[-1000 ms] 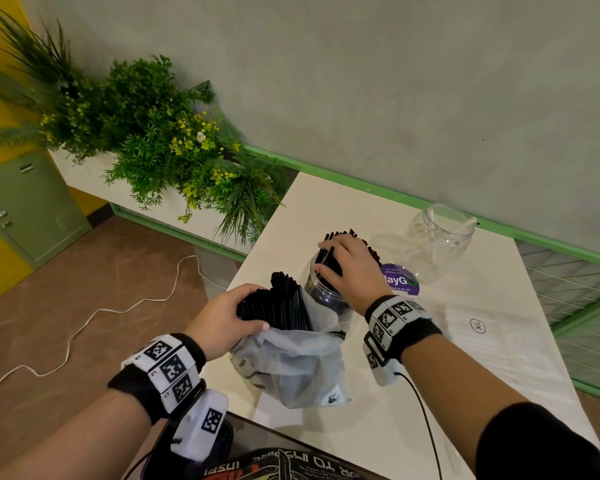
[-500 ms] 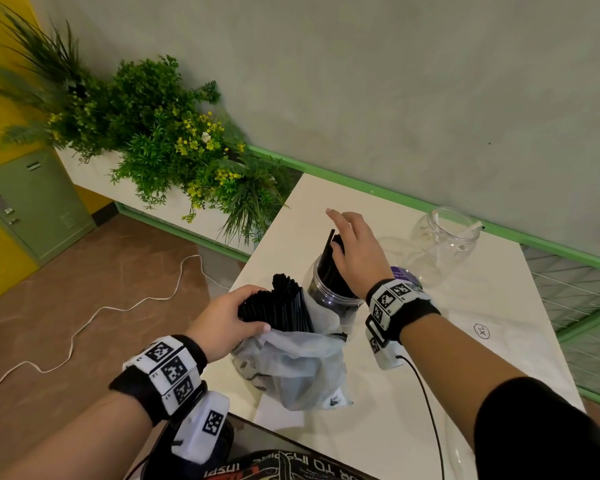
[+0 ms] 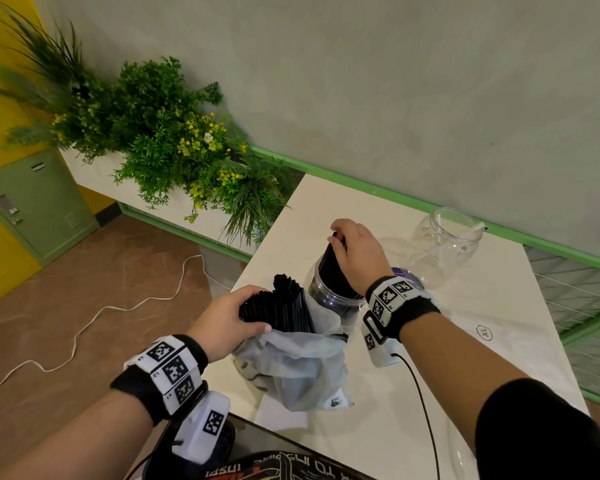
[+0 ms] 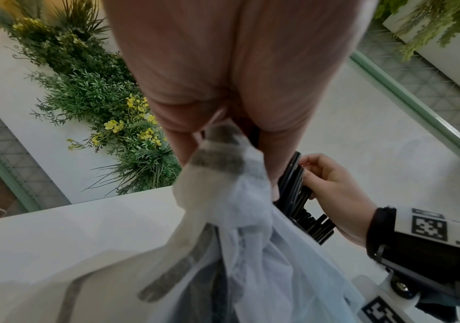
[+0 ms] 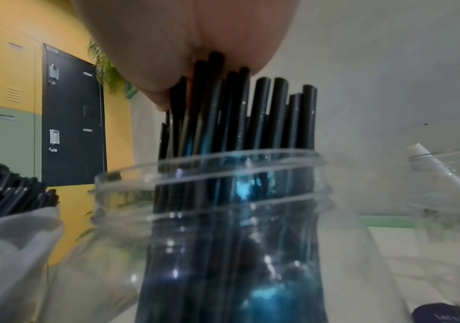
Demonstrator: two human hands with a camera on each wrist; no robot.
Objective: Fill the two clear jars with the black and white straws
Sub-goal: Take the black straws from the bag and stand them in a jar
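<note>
- The right hand (image 3: 357,252) is over the near clear jar (image 3: 333,296), its fingers curled around the upper ends of a bunch of black straws (image 3: 333,268) that stand upright in the jar.
- In the right wrist view those straws (image 5: 239,135) stick up out of the jar's threaded mouth (image 5: 209,172), and the fingers (image 5: 168,72) close on the tallest ones at their tips.
- The left hand (image 3: 229,320) grips a second bundle of black straws (image 3: 281,306) together with the top of a pale translucent bag (image 3: 291,368); the straw ends fan up out of the bag's opening.
- The bag stands on the white surface (image 3: 465,341), just beside the near jar and touching it.
- The far clear jar (image 3: 444,244) stands apart, near the wall at the back of the surface, with a white straw (image 5: 444,174) leaning inside it.
- A purple round label (image 3: 400,271) shows on the surface just behind the right wrist.
- Both wrists wear black bands with square printed markers, and a black cable (image 3: 423,410) runs from the right wrist's camera.
- Left of the surface, green plants with yellow flowers (image 3: 174,143) fill a white planter; a white cord (image 3: 94,317) lies on the brown floor.
</note>
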